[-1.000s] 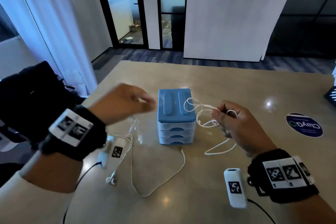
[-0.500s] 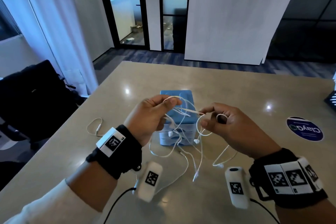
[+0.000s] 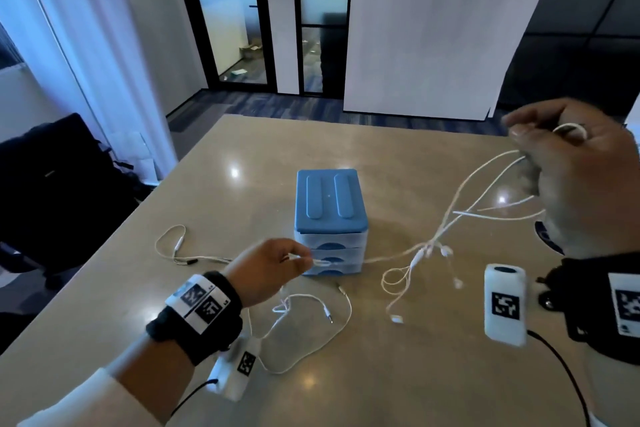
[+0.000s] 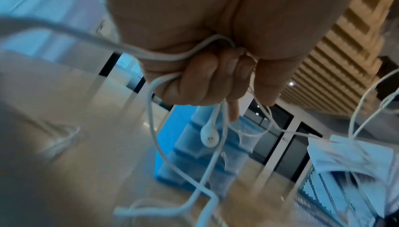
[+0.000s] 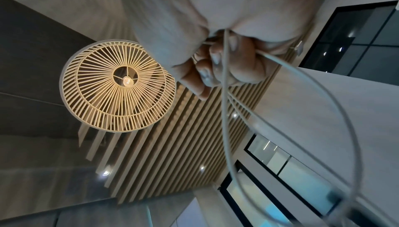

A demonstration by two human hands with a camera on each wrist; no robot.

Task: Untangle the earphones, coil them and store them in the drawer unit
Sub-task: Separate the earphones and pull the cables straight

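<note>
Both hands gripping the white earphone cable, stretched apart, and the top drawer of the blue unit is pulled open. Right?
Not quite: the drawer unit has all its drawers shut, as the head view shows. The rest holds: the left hand and right hand each grip the white earphone cable, stretched apart.

Black wristbands point(image 3: 195, 322) carry white coded tags, white camera pods point(image 3: 504, 303) trail black cables; cream sleeve point(image 3: 86, 402).
</note>
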